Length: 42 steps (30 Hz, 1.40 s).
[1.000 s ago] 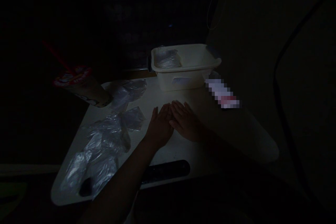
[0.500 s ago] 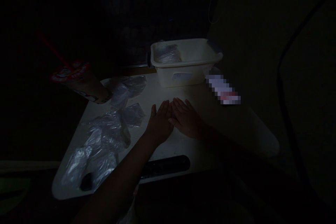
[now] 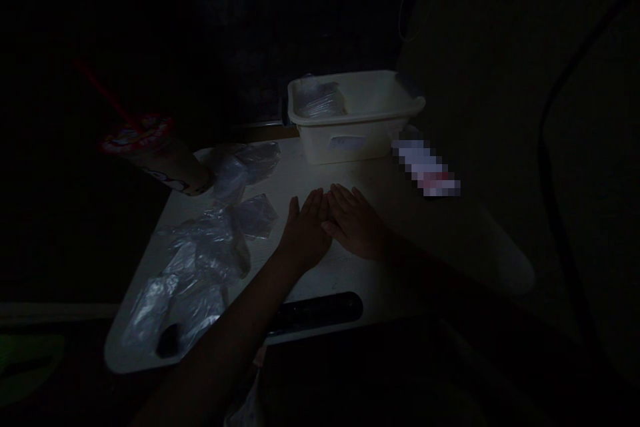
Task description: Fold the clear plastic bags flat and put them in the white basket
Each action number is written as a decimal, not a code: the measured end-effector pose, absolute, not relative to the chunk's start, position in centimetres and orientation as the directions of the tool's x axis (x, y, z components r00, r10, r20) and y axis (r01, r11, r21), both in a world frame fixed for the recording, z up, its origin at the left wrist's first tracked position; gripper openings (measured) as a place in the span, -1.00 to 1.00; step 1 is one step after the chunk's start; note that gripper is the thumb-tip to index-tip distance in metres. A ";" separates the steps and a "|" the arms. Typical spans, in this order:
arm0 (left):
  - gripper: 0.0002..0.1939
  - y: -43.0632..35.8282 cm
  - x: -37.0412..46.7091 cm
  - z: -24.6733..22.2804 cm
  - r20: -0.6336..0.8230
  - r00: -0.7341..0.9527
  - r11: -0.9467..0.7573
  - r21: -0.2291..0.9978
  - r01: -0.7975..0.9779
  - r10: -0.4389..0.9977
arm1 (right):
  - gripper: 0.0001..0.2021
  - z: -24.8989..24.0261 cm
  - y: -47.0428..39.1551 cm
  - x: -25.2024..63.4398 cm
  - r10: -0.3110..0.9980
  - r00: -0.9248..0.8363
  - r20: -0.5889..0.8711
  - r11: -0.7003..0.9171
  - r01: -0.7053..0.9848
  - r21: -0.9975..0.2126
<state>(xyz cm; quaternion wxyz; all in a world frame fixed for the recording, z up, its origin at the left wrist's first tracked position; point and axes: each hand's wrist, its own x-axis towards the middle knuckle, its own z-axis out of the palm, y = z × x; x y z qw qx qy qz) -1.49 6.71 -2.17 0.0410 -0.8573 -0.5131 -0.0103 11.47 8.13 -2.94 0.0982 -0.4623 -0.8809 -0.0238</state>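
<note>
My left hand (image 3: 307, 230) lies flat, palm down, at the middle of a white table (image 3: 320, 283), its thumb out to the left. Beside it my right hand (image 3: 357, 221) rests palm down too, fingers stretched out, its fingertips meeting those of the left. Whether anything lies beneath the two palms is hidden. Left of my left hand lies a small flat clear plastic packet (image 3: 257, 215), the nearest thing to it. A heap of crumpled clear plastic bags (image 3: 205, 250) spreads over the table's left side.
Behind my hands stands a white plastic bin (image 3: 350, 140) with plastic-wrapped stuff (image 3: 320, 101) inside. A cup with a red straw (image 3: 175, 163) stands at the back left. Right of the bin lies a blurred-out phone-like object (image 3: 427, 168). A dark slot (image 3: 317, 313) runs along the table's front edge.
Both hands stay in the same flat pose with fingertips together. The whole view has shifted very slightly; nothing on the table has visibly moved.
</note>
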 end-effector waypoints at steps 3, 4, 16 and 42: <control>-0.52 6.8 -1.5 -2.1 0.044 0.470 -0.467 -0.056 0.882 0.882 | -0.40 -2.9 8.2 11.5 0.812 -0.551 0.192 0.569 0.821 -0.052; -0.52 6.8 -1.5 -2.1 0.041 0.469 -0.467 -0.054 0.883 0.882 | -0.40 -2.9 8.2 11.5 0.813 -0.550 0.191 0.568 0.822 -0.050; -0.52 6.8 -1.4 -2.2 0.049 0.469 -0.466 -0.059 0.883 0.882 | -0.38 -2.8 8.1 11.5 0.820 -0.544 0.180 0.562 0.824 -0.071; -0.51 6.5 -1.4 -2.3 0.180 0.443 -0.441 -0.052 0.896 0.878 | -0.80 -0.9 14.2 13.4 0.901 -0.433 0.031 0.424 0.861 -0.281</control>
